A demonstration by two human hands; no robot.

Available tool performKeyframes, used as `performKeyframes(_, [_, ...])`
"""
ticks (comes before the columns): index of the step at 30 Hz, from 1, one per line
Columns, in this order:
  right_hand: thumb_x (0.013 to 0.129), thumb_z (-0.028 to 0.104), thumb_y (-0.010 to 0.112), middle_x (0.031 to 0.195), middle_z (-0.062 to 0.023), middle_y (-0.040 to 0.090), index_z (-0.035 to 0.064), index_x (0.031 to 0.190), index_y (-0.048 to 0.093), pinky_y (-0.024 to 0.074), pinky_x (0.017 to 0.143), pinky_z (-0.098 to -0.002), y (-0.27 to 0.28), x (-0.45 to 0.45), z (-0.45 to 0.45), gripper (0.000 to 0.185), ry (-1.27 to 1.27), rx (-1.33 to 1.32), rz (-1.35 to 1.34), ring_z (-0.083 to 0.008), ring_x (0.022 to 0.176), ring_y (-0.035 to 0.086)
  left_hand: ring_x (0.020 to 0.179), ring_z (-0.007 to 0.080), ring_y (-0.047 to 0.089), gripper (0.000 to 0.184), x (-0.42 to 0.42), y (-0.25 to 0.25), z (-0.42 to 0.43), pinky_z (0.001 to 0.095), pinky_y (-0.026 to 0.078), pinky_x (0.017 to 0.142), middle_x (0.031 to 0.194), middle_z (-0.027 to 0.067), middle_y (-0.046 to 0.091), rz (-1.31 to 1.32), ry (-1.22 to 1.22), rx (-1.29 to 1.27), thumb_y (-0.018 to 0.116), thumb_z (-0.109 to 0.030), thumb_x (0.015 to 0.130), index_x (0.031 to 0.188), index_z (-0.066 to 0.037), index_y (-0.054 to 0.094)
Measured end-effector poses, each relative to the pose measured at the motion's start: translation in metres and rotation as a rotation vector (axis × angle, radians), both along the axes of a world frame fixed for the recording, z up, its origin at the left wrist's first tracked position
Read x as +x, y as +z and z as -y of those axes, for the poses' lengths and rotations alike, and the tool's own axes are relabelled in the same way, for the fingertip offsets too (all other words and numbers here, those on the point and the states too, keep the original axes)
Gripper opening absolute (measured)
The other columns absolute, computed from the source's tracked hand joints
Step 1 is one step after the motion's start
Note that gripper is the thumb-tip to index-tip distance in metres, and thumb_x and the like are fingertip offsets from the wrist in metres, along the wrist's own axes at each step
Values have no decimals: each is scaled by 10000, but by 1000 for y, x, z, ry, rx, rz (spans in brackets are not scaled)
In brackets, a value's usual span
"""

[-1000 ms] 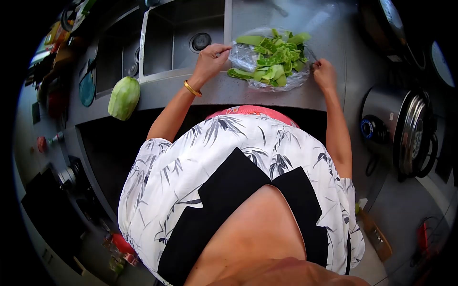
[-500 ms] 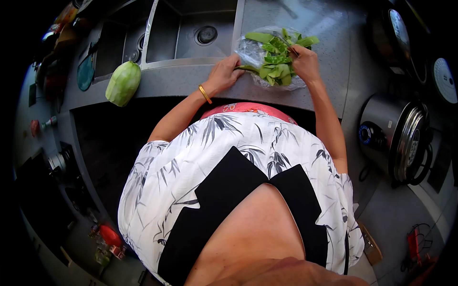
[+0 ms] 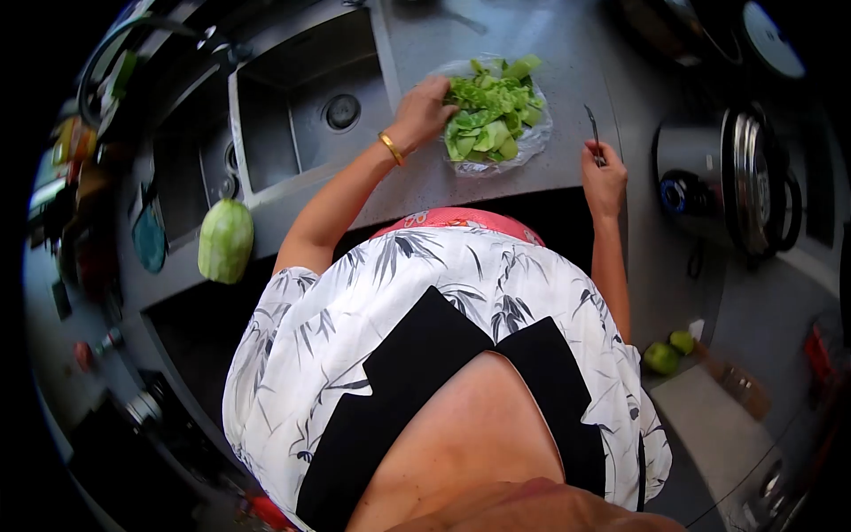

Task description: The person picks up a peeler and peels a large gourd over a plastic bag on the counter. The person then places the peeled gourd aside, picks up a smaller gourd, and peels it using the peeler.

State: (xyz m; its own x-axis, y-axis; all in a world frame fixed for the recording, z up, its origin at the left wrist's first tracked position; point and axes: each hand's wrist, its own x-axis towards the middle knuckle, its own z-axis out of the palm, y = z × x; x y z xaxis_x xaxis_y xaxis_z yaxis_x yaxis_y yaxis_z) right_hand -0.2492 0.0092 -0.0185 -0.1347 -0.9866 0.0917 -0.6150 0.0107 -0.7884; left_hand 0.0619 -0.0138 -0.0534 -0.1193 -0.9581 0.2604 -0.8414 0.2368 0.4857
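Note:
A heap of cut green leaves and pale green pieces [image 3: 496, 120] lies on a clear plastic bag [image 3: 527, 151] on the grey counter. My left hand [image 3: 425, 111], with a gold bangle at the wrist, is at the heap's left edge. Its fingers are curled onto the greens, and the fingertips are partly hidden. To the right of the bag, my right hand [image 3: 605, 177] is closed around a slim metal tool [image 3: 592, 124] that points away from me; its exact kind is unclear. A peeled, pale green gourd [image 3: 225, 241] rests at the counter's front edge, on the left.
A double steel sink [image 3: 301, 115] with a dark faucet [image 3: 226, 53] is behind and left. A pressure cooker [image 3: 722, 182] stands on the right. Two green fruits [image 3: 665, 355] lie low on the right. A teal board-like item [image 3: 151, 235] is at the far left.
My right hand has moved right and toward me, off the greens, with the metal tool. My left hand has shifted from a stalk at the near side to the heap's left edge. The view has turned.

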Motion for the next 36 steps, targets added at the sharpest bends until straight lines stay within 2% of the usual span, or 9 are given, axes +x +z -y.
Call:
performKeyframes(1, [825, 116, 627, 827, -102, 678, 15, 937, 667, 501, 653, -305, -1, -13, -19, 155, -61, 48, -21, -189, 693, 640, 734, 276, 592, 312, 6, -3, 3, 369, 476, 669, 839, 132, 597, -113, -9, 131, 731, -184, 746, 949, -8, 572])
performKeyframes(6, [831, 89, 614, 866, -116, 682, -9, 966, 655, 501, 721, -299, -21, -61, -127, 171, -418, 114, -33, -189, 780, 652, 698, 115, 605, 290, 32, 13, 18, 248, 515, 576, 840, 76, 639, -513, 24, 588, 649, -181, 863, 1075, 11, 598])
performKeyframes(9, [827, 75, 617, 871, -114, 679, -12, 969, 655, 497, 742, -289, -20, -62, -186, 171, -619, 195, -77, -179, 802, 651, 638, 104, 596, 224, 39, -1, 43, 249, 487, 595, 782, 74, 654, -604, 4, 379, 620, -171, 871, 993, 13, 661])
performKeyframes(12, [825, 64, 619, 850, -96, 673, -20, 957, 654, 491, 721, -272, -29, -63, -228, 161, -726, 237, -37, -157, 780, 640, 712, 114, 635, 171, 23, 16, 101, 254, 492, 647, 808, 96, 691, -429, -179, 40, 615, -101, 850, 989, -35, 691])
performKeyframes(21, [819, 43, 612, 824, -60, 660, -26, 941, 656, 476, 699, -247, -37, -88, -281, 148, -881, 183, 149, -109, 754, 600, 761, 168, 624, 287, -23, -4, 190, 318, 513, 682, 945, 67, 654, 200, -718, 385, 631, -92, 786, 1071, -83, 660])
performKeyframes(25, [805, 52, 623, 815, -53, 656, -14, 929, 665, 475, 719, -260, -74, -120, -323, 146, -998, 82, 192, -117, 751, 591, 770, 178, 602, 254, -11, -18, 195, 340, 497, 672, 869, 79, 657, 228, -624, 445, 627, -104, 790, 1036, -44, 650])
performKeyframes(28, [800, 59, 632, 801, -50, 656, -4, 915, 668, 473, 726, -273, -83, -148, -349, 137, -1143, 84, 145, -127, 736, 586, 541, 121, 368, 188, 2, -46, 224, 367, 368, 505, 526, 140, 422, 442, -584, 399, 629, -141, 761, 682, 28, 599])
performKeyframes(33, [795, 131, 667, 782, -71, 649, -9, 892, 657, 473, 739, -285, -84, -187, -358, 171, -1448, -53, 287, -150, 762, 603, 562, 199, 499, 91, 9, -47, 230, 348, 417, 553, 604, 120, 555, 382, -648, 267, 616, -73, 686, 723, -6, 566])
performKeyframes(36, [784, 204, 694, 918, -127, 644, -31, 1016, 613, 475, 794, -314, -79, -224, -360, 340, -1522, -3, 209, -209, 881, 615, 585, 125, 504, 143, 3, -8, 202, 280, 421, 566, 637, 57, 570, 86, -418, 237, 680, -102, 759, 745, -8, 573])
